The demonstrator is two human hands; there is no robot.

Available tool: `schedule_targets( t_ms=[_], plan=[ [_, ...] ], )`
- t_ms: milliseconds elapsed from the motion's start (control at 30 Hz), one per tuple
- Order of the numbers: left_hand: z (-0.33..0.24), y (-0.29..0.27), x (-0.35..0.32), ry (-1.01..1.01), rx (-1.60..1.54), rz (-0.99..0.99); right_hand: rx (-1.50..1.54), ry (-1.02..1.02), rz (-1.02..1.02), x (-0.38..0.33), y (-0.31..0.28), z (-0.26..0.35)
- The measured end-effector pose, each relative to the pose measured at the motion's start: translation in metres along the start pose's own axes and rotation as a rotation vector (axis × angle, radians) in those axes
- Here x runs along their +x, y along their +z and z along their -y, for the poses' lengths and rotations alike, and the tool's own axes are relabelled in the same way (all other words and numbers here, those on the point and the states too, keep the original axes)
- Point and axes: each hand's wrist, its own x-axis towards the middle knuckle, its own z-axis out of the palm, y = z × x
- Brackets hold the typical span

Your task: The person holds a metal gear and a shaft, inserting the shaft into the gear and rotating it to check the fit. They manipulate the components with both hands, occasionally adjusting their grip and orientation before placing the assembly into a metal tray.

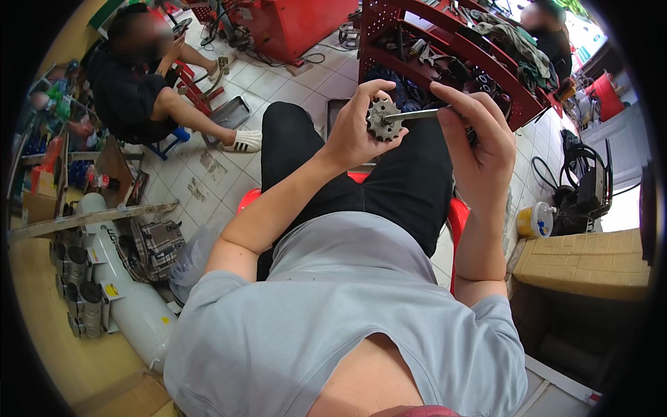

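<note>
Above my lap, my left hand [345, 132] grips a small toothed metal sprocket [379, 128] by its rim, with thumb and fingers on either side. A slim metal rod [420, 115] runs from the sprocket's middle to my right hand [483, 146], whose thumb and fingers pinch its other end. The rod lies nearly level, its left tip at the sprocket's face. Whether that tip goes into a hole or only touches the face, I cannot tell. My right fingers hide whatever handle the rod may have.
A red tool cart [445, 42] with tools and rags stands ahead, right of my knees. At the far left a person [132, 90] sits on a blue stool. A white cylinder [121, 271] lies left of me; a white-and-yellow bucket [535, 221] stands at the right.
</note>
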Motion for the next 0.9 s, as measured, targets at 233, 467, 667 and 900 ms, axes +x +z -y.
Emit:
schedule_targets(
  t_ms=[233,467,667,900],
  plan=[
    [0.004,-0.001,0.0,0.037,0.064,-0.016,-0.073,0.124,-0.048,-0.003,-0.002,0.006],
    [0.011,-0.006,0.0,0.073,0.136,-0.016,-0.019,-0.153,-0.108,0.004,0.002,0.006],
    [0.006,-0.006,0.002,0.083,0.131,-0.055,-0.008,0.165,0.038,-0.008,-0.006,0.007],
    [0.01,-0.008,0.001,0.106,0.172,-0.03,-0.037,-0.07,-0.11,0.0,-0.001,0.009]
  ],
)
